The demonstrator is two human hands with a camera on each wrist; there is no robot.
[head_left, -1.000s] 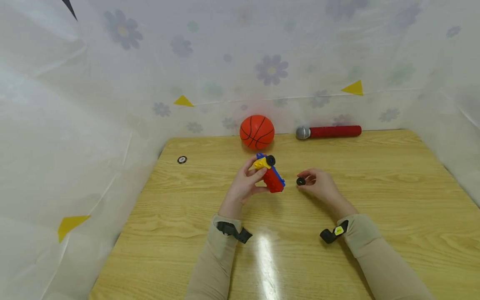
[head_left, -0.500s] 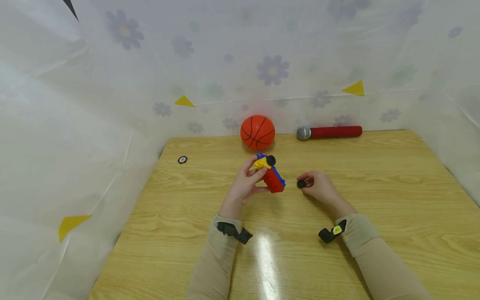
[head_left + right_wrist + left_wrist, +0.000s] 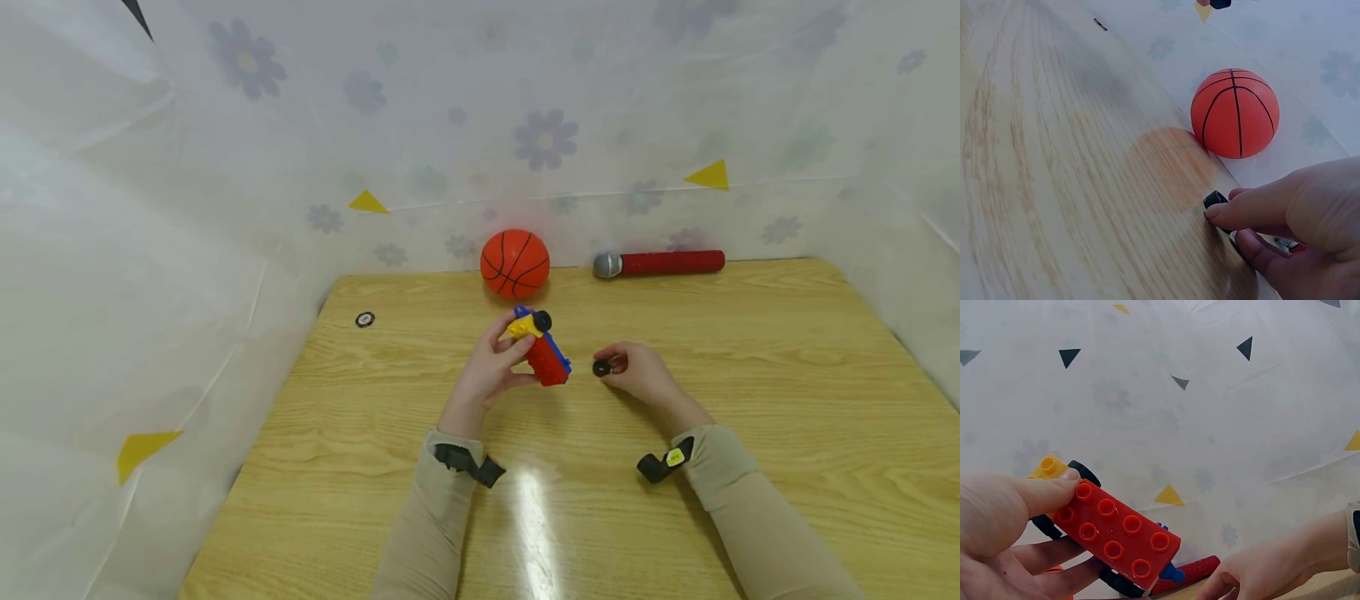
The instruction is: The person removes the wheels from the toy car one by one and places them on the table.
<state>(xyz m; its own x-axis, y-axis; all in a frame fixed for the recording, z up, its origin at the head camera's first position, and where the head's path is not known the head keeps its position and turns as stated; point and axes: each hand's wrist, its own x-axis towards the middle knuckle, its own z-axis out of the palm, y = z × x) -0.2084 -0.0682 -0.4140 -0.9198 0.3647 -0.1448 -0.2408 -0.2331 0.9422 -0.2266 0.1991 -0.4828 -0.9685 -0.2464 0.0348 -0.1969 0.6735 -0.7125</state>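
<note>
Left grip (image 3: pixel 483 371) holds a toy car (image 3: pixel 547 362), right grip (image 3: pixel 643 374) a black wheel (image 3: pixel 601 367); wrist label (image 3: pixel 675 457) too small to read.

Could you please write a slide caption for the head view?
The left hand holds a red, yellow and blue plastic toy car; the right hand pinches a round black wheel.

Toy car (image 3: pixel 548 360) left of wheel (image 3: pixel 602 367), ball (image 3: pixel 514 265) and microphone (image 3: pixel 663 264) behind.
Near the head view's centre, the left hand (image 3: pixel 486 371) holds the toy car; right of it, the right hand (image 3: pixel 641 375) holds the wheel. Just above centre, the ball rests on the table (image 3: pixel 337 467), microphone to its right along the back edge, disc (image 3: pixel 365 319) left of centre.
</note>
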